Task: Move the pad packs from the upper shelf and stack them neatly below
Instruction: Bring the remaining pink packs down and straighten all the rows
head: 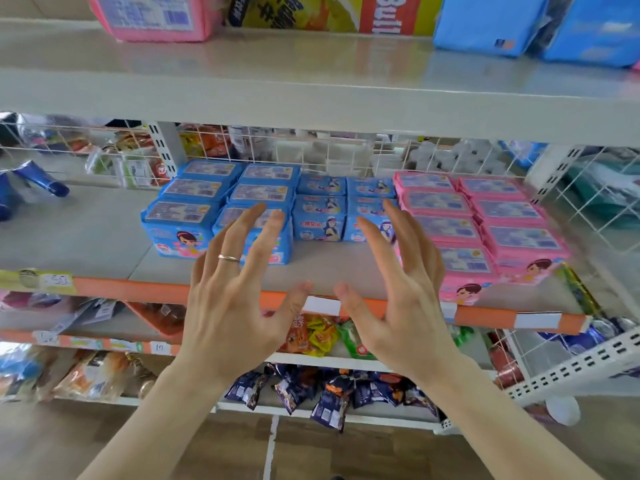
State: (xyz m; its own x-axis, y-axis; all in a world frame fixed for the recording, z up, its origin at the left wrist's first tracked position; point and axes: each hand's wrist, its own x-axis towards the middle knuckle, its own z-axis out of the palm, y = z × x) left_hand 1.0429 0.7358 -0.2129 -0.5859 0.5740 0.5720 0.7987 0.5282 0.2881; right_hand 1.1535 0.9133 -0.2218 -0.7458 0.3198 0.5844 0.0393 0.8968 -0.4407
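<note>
Now we hold nothing: left hand (pixel 235 289) and right hand (pixel 398 289) both spread, fingers splayed, palms turned toward each other, thumbs nearly meeting over orange shelf edge (pixel 138 289). Left hand wears ring (pixel 228 258). Blue pad packs (pixel 194 209) sit stacked in rows on lower shelf just beyond our fingertips; pink pad packs (pixel 485 220) beside them to right. Forearms rise from below, angled inward. On upper shelf (pixel 311 95), pink pack (pixel 156 15) and blue packs (pixel 519 26) at back.
</note>
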